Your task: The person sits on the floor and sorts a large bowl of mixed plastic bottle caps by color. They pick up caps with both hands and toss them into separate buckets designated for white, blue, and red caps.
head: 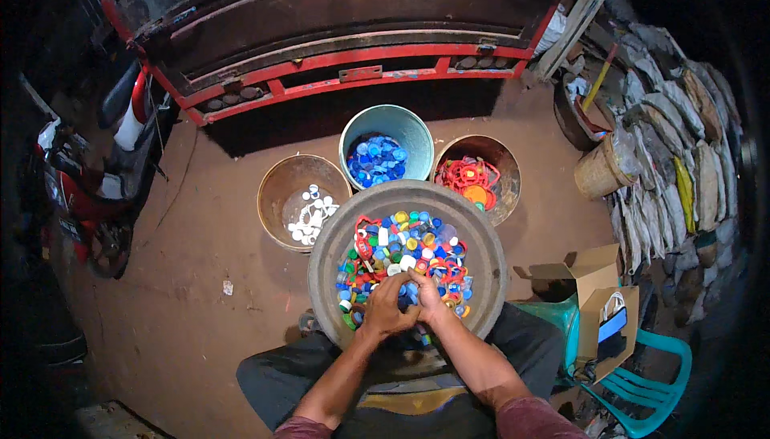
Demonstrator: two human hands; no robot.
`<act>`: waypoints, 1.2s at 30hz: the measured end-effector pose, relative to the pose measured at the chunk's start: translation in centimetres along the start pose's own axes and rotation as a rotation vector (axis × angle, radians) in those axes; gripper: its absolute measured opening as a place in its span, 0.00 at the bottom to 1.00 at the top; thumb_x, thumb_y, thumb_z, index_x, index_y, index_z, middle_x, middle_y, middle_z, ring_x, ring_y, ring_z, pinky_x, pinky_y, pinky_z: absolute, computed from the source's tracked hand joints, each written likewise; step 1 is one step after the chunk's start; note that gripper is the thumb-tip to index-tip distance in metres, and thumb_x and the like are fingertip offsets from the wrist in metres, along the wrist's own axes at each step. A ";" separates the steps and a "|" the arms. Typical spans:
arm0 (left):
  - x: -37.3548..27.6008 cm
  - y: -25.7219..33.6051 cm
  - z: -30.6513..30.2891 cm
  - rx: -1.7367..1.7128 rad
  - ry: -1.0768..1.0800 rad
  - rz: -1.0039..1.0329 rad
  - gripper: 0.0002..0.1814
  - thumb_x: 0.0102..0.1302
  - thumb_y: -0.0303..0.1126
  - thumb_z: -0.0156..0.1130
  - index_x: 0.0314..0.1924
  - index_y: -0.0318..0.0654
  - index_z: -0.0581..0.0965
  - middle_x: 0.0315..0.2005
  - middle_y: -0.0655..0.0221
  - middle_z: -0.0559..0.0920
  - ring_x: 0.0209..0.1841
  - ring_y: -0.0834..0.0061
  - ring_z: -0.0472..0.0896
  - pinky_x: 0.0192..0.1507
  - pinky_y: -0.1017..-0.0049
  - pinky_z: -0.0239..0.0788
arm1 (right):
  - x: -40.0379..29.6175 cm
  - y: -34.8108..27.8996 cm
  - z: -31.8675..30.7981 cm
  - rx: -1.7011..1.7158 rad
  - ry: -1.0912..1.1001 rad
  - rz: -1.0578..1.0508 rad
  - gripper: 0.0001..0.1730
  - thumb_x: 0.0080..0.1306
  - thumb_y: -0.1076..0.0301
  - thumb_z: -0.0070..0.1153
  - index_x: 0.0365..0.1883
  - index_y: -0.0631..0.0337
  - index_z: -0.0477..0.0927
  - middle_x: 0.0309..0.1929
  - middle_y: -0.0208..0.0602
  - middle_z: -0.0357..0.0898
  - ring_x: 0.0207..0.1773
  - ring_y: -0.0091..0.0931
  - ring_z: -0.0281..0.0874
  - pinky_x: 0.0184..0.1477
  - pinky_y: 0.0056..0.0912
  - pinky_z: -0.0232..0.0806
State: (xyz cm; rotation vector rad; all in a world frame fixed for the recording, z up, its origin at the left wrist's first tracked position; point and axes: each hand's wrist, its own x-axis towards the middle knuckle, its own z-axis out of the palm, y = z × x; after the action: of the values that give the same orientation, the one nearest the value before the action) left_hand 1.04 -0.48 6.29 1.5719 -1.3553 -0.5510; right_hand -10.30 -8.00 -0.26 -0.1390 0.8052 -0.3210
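A wide grey basin [488, 276] full of mixed plastic bottle caps [415, 237] sits between my knees. Inside it, my left hand [385, 311] and my right hand [430, 299] come together with curved fingers over the caps. Blue caps show in the gap between the hands; whether either hand grips any is hidden. Just beyond my fingertips lie a white cap [407, 262] and a red plastic ring [363, 245]. Beyond the basin stand a bucket with white caps [269, 189], a light-blue bucket with blue caps [415, 129] and a bucket with red and orange pieces [510, 168].
A red-framed vehicle tailgate [361, 17] spans the far side. On the left stands a motorcycle [90, 192]. To the right are stacked sacks [662, 138], a tipped bucket [601, 165], and a teal plastic chair [659, 379] carrying an open cardboard box [592, 264].
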 end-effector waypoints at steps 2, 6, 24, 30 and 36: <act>0.2 0.4 -1.0 0.064 0.003 0.070 0.30 0.41 0.33 0.64 0.49 0.33 0.74 0.41 0.54 0.80 0.45 0.54 0.79 0.49 0.62 0.71 | -0.2 0.0 -0.6 0.049 -0.024 0.035 0.17 0.65 0.56 0.55 0.48 0.55 0.76 0.42 0.33 0.81 0.42 0.29 0.80 0.48 0.38 0.72; 0.3 -0.1 -3.6 0.096 0.060 0.064 0.31 0.40 0.32 0.65 0.50 0.35 0.75 0.43 0.57 0.81 0.45 0.56 0.81 0.48 0.63 0.71 | -0.2 -0.2 -1.7 -0.066 -0.042 0.044 0.18 0.58 0.67 0.59 0.47 0.55 0.74 0.40 0.36 0.80 0.40 0.29 0.79 0.45 0.38 0.72; -3.7 -3.4 -11.2 0.117 -0.292 -0.438 0.35 0.52 0.38 0.67 0.59 0.32 0.67 0.53 0.46 0.74 0.57 0.49 0.72 0.58 0.61 0.65 | 8.5 -8.9 6.4 -0.041 0.001 -0.149 0.46 0.66 0.49 0.52 0.71 0.66 0.45 0.71 0.61 0.47 0.72 0.49 0.51 0.65 0.64 0.56; -4.3 -5.7 -10.0 0.267 -0.551 -0.460 0.30 0.55 0.38 0.61 0.58 0.34 0.69 0.52 0.48 0.75 0.57 0.49 0.72 0.59 0.59 0.63 | 5.1 -1.7 -6.3 -0.979 0.489 -0.222 0.16 0.61 0.63 0.60 0.43 0.63 0.76 0.32 0.34 0.78 0.31 0.25 0.76 0.30 0.31 0.71; -3.4 -4.2 -11.1 0.257 -0.496 -0.452 0.28 0.54 0.38 0.60 0.56 0.37 0.71 0.48 0.50 0.76 0.54 0.49 0.73 0.56 0.55 0.64 | 1.3 3.2 -7.6 -1.647 0.342 -0.170 0.16 0.52 0.65 0.62 0.38 0.62 0.78 0.28 0.39 0.80 0.33 0.29 0.79 0.38 0.34 0.70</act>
State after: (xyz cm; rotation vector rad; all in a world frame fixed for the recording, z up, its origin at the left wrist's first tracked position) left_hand 11.23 6.42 6.79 2.0627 -1.4711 -1.1384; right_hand -14.27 -5.47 -7.18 -1.7317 1.2283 0.2503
